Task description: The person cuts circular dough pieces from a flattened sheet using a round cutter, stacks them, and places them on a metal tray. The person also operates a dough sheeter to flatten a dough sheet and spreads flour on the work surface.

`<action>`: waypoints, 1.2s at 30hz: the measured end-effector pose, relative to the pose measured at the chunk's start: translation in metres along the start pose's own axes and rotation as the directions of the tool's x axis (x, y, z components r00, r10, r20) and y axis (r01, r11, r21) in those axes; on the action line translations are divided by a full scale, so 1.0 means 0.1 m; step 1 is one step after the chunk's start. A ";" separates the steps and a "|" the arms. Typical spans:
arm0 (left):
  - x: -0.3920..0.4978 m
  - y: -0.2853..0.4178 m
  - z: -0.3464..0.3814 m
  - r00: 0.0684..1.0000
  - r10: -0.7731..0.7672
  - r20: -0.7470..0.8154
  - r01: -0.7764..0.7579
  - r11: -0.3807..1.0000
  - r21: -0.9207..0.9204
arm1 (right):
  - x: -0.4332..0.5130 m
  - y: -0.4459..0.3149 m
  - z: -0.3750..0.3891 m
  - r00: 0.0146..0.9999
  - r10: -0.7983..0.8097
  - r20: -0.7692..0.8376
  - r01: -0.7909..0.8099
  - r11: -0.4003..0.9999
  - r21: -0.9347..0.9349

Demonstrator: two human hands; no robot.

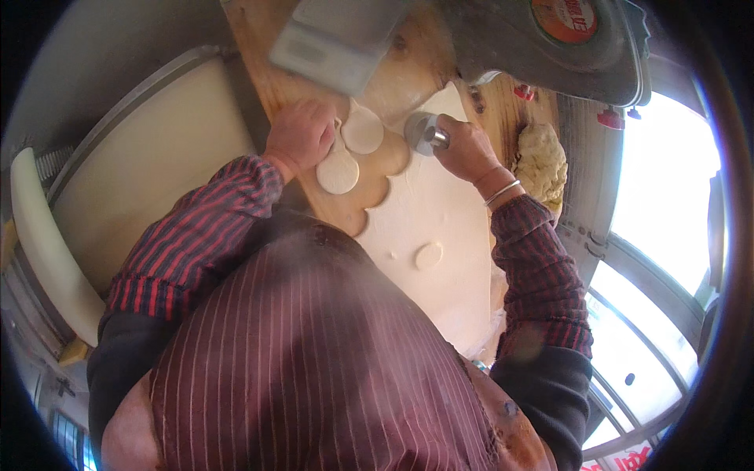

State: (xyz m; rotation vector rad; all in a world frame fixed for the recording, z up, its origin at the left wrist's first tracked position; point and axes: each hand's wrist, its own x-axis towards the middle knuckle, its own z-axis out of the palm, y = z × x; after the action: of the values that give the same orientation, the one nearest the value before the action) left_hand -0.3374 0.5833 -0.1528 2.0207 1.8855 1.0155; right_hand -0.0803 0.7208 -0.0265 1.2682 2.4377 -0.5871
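My right hand [465, 147] grips the short metal handle of a round dough cutter [419, 134], which sits at the upper left edge of a rolled-out dough sheet [442, 218]. Scalloped curves run along that edge of the sheet. My left hand [303, 136] is at the board's left side, its fingers curled on the narrow tail of a dough round [337, 172]. A second tailed dough round [362, 130] lies just right of it. One small disc of dough [429, 255] rests on the sheet. The fingertips of my left hand are partly hidden.
A wooden board [259, 53] carries the dough. A grey-white scale-like device [330, 53] stands at the top. A large dark machine with red knobs [548, 65] is at the upper right. A rough dough lump [541, 165] lies by my right wrist. A pale panel [153, 171] is at the left.
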 end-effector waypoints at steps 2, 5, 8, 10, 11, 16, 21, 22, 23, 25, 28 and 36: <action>0.00 0.00 0.00 1.000 0.003 0.007 -0.003 1.000 -0.003 | 0.11 0.04 -0.02 0.999 -0.011 0.047 0.011 1.000 -0.006; -0.01 0.00 0.01 0.999 -0.017 0.031 0.018 1.000 -0.008 | 0.29 0.11 -0.01 0.992 -0.048 0.119 0.046 0.999 0.015; -0.02 0.00 0.02 0.999 -0.017 0.028 0.018 0.999 -0.032 | 0.32 0.15 0.07 0.994 -0.014 0.107 -0.003 0.988 0.153; -0.02 -0.01 0.01 1.000 -0.003 0.006 0.004 1.000 -0.031 | 0.28 0.12 0.16 0.989 0.144 0.040 -0.149 0.936 0.319; -0.02 -0.01 0.01 1.000 0.017 -0.016 -0.018 0.999 -0.038 | 0.25 0.09 0.20 0.956 0.287 0.069 -0.286 0.848 0.446; -0.03 0.03 -0.02 0.999 -0.037 0.037 0.038 0.999 -0.018 | 0.14 -0.09 0.27 0.749 0.593 0.296 -0.510 0.229 0.829; -0.03 0.00 0.02 0.999 0.025 -0.047 -0.026 1.000 -0.016 | -0.17 -0.01 0.24 0.870 0.317 0.378 -0.210 -0.455 0.865; -0.04 0.00 0.04 0.998 0.031 -0.057 -0.033 0.999 -0.019 | -0.27 0.04 0.25 0.892 0.362 0.271 -0.158 -0.311 0.937; -0.06 -0.01 0.05 0.998 0.029 -0.054 -0.030 0.999 -0.019 | -0.33 0.08 0.27 0.855 0.457 0.244 -0.210 -0.124 0.970; -0.04 -0.03 0.08 0.998 0.039 -0.048 -0.040 0.999 -0.024 | -0.42 0.22 0.29 0.791 0.602 0.109 -0.308 0.238 0.921; -0.04 -0.02 0.09 1.000 0.016 0.001 -0.016 1.000 0.000 | -0.43 0.50 0.17 0.812 0.522 -0.259 -0.232 0.697 0.678; -0.01 0.02 0.06 0.999 0.044 -0.022 -0.044 0.999 0.002 | -0.19 0.69 -0.14 0.969 0.042 -0.244 -0.030 0.998 0.050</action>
State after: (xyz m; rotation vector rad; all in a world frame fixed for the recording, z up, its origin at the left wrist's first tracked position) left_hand -0.3327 0.5842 -0.1562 2.0686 1.8607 1.0524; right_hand -0.0137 0.7502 -0.0199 1.4796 2.6055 -0.5055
